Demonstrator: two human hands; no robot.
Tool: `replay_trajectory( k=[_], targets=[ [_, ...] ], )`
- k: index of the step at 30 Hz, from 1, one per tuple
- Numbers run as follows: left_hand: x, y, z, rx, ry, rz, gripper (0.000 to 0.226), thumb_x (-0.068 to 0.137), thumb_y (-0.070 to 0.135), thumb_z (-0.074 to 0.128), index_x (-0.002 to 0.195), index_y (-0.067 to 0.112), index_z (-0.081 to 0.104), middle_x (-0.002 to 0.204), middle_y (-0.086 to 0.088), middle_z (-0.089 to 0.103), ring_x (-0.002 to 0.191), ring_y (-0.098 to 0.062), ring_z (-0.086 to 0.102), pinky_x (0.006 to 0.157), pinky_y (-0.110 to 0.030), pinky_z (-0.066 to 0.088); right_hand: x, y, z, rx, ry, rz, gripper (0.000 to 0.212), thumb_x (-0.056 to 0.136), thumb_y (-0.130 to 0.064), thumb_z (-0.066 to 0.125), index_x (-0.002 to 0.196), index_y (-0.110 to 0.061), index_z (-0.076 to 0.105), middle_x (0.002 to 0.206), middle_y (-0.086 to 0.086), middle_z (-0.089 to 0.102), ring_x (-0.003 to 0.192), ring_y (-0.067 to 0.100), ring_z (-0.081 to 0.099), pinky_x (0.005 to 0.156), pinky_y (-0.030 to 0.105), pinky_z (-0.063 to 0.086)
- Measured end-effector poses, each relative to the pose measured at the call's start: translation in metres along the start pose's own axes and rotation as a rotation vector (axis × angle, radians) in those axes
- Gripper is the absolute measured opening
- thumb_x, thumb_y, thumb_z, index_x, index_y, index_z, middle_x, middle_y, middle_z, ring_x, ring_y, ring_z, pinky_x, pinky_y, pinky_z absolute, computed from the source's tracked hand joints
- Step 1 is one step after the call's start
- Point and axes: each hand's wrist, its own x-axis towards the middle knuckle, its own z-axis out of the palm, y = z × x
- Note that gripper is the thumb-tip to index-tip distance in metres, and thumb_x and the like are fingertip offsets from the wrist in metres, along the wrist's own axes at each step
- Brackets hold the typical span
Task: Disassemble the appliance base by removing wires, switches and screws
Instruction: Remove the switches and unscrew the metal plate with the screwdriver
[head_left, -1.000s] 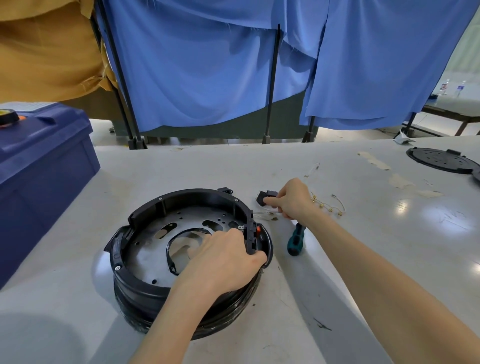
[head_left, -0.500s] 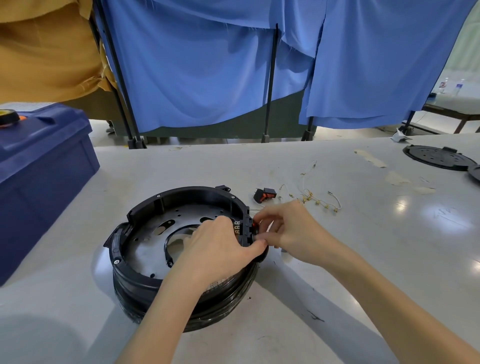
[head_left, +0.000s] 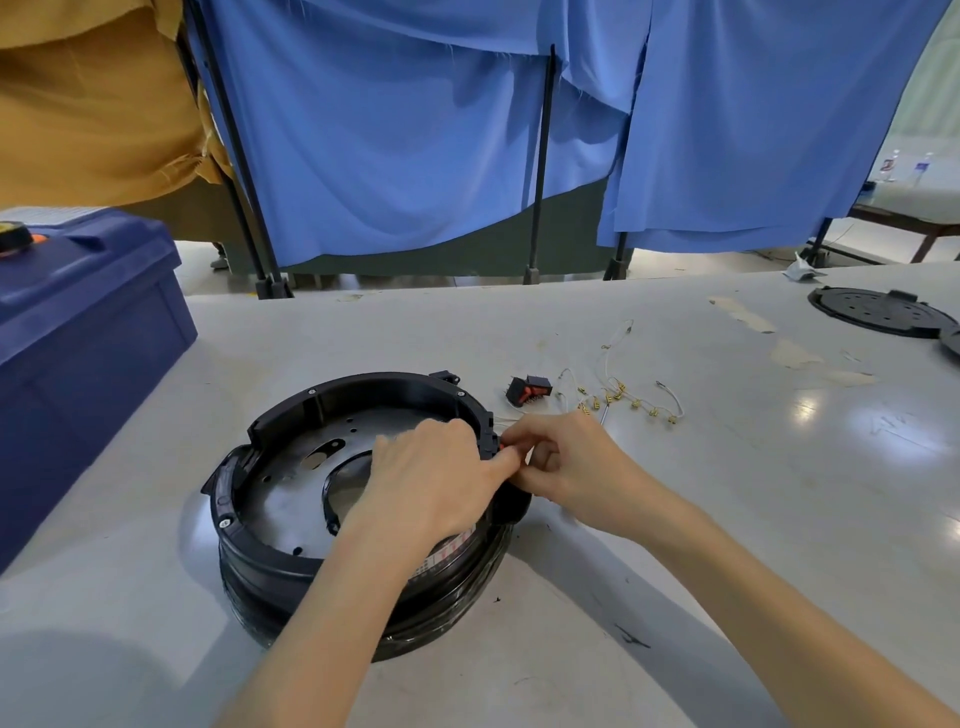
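Head view: right grip (head_left: 561, 462) is pinching the orange switch (head_left: 506, 446) at the base (head_left: 363, 385) right rim; left grip (head_left: 436, 478) is clasping the rim just beside it.

Pale grey, glossy worktop (head_left: 727, 519), scuffed, patched with strips of tan tape (head_left: 743, 317), white glare spots toward the right. Behind it, blue curtains (head_left: 389, 130) hung loosely on black poles (head_left: 540, 156). Mustard cloth (head_left: 88, 104) at upper left. Dark blue lidded box (head_left: 78, 338) at the left edge. Pale floor (head_left: 192, 275) under the curtain hems. Second table (head_left: 904, 213) far right, brightly lit.
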Motion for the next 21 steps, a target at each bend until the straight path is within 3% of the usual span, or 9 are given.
replay_trajectory(
  k=[2, 5, 8, 12, 16, 19, 21],
  targets=[
    [0.0017, -0.0005, -0.0012, -0.025, -0.065, 0.010, 0.052, 0.088, 0.060, 0.038, 0.058, 0.018, 0.034, 0.063, -0.001, 0.043, 0.059, -0.021, 0.039, 0.061, -0.036, 0.029, 0.0001, 0.0011, 0.0012, 0.018, -0.004, 0.002, 0.019, 0.081, -0.004, 0.063, 0.093, -0.018, 0.067, 0.064, -0.007, 0.060, 0.052, 0.003, 0.047, 0.056, 0.019, 0.040],
    [0.0018, -0.0024, -0.0029, 0.005, -0.131, 0.094, 0.044, 0.093, 0.044, 0.039, 0.056, 0.020, 0.029, 0.061, -0.001, 0.039, 0.056, -0.019, 0.034, 0.054, -0.033, 0.026, 0.0005, 0.0015, 0.0034, 0.010, 0.004, -0.010, 0.020, 0.078, -0.003, 0.066, 0.088, -0.021, 0.066, 0.060, -0.016, 0.057, 0.050, 0.001, 0.048, 0.053, 0.012, 0.038],
    [0.0011, -0.0018, -0.0015, 0.087, -0.129, 0.179, 0.031, 0.097, 0.029, 0.033, 0.067, 0.019, 0.034, 0.067, 0.001, 0.034, 0.057, -0.014, 0.029, 0.053, -0.032, 0.021, 0.0013, 0.0005, 0.0044, -0.018, -0.001, -0.024, 0.024, 0.075, -0.004, 0.068, 0.082, -0.025, 0.060, 0.058, -0.028, 0.058, 0.049, 0.000, 0.049, 0.051, 0.009, 0.037],
    [0.0029, -0.0006, -0.0021, 0.102, -0.145, 0.169, 0.040, 0.097, 0.031, 0.035, 0.058, 0.021, 0.030, 0.065, 0.000, 0.037, 0.057, -0.014, 0.031, 0.060, -0.034, 0.026, 0.0014, -0.0005, 0.0063, -0.033, 0.014, -0.061, 0.023, 0.073, -0.005, 0.068, 0.080, -0.025, 0.058, 0.058, -0.033, 0.056, 0.049, 0.001, 0.048, 0.051, 0.010, 0.037],
    [0.0009, -0.0004, -0.0025, 0.118, -0.101, 0.053, 0.038, 0.090, 0.048, 0.032, 0.062, 0.023, 0.037, 0.068, 0.000, 0.046, 0.065, -0.021, 0.043, 0.070, -0.040, 0.031, -0.0002, -0.0003, 0.0051, -0.025, 0.019, -0.083, 0.016, 0.076, -0.004, 0.066, 0.082, -0.019, 0.064, 0.058, -0.033, 0.055, 0.048, 0.000, 0.047, 0.050, 0.008, 0.036],
    [-0.0008, -0.0030, -0.0004, 0.040, -0.145, 0.068, 0.021, 0.096, 0.035, 0.036, 0.077, 0.025, 0.033, 0.070, -0.001, 0.040, 0.067, -0.022, 0.041, 0.065, -0.043, 0.038, -0.0016, 0.0003, 0.0041, -0.020, 0.028, -0.092, 0.016, 0.077, -0.002, 0.064, 0.085, -0.016, 0.066, 0.057, -0.032, 0.055, 0.047, 0.002, 0.045, 0.049, 0.008, 0.034],
    [-0.0011, -0.0028, 0.0032, -0.046, -0.120, 0.059, 0.031, 0.097, 0.023, 0.033, 0.074, 0.035, 0.016, 0.073, -0.001, 0.033, 0.074, -0.026, 0.040, 0.062, -0.042, 0.036, -0.0013, 0.0004, 0.0046, -0.020, 0.026, -0.091, 0.019, 0.076, -0.003, 0.064, 0.083, -0.021, 0.064, 0.059, -0.033, 0.055, 0.048, 0.002, 0.046, 0.050, 0.008, 0.035]
  ],
)
